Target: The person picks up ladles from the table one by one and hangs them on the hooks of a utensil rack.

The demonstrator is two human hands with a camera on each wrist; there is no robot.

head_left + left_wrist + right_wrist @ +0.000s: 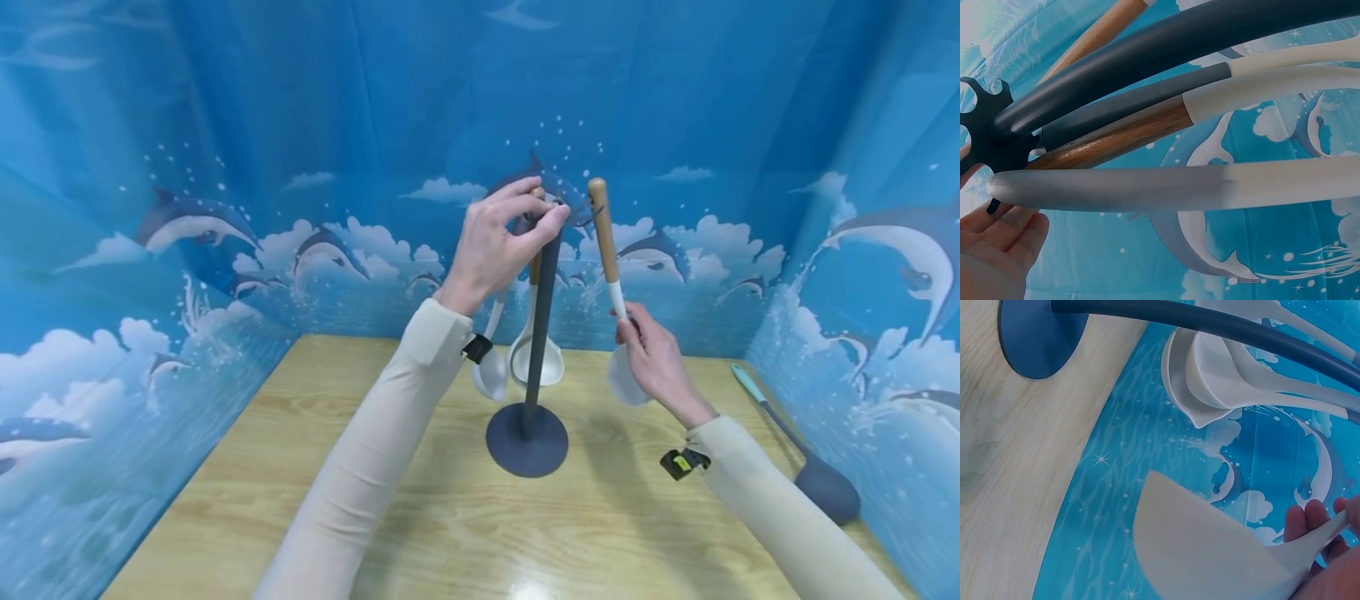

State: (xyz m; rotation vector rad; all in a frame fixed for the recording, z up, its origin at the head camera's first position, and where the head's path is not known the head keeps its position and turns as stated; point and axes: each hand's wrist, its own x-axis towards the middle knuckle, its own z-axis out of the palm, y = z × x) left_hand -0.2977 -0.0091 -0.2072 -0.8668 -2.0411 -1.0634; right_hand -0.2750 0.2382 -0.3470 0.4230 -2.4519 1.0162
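Observation:
A dark utensil rack stands upright on the table, and my left hand holds its top with thumb and fingers. In the left wrist view those fingers lie by the notched hub. White utensils hang from the rack, among them a ladle with a wooden handle and another white-headed utensil. Right of the pole, my right hand grips a white spatula by its neck. Its wooden handle points up beside the rack top, and its broad blade hangs down.
A dark ladle with a turquoise handle lies along the right side of the wooden table. Blue dolphin-printed curtains close in the back and both sides.

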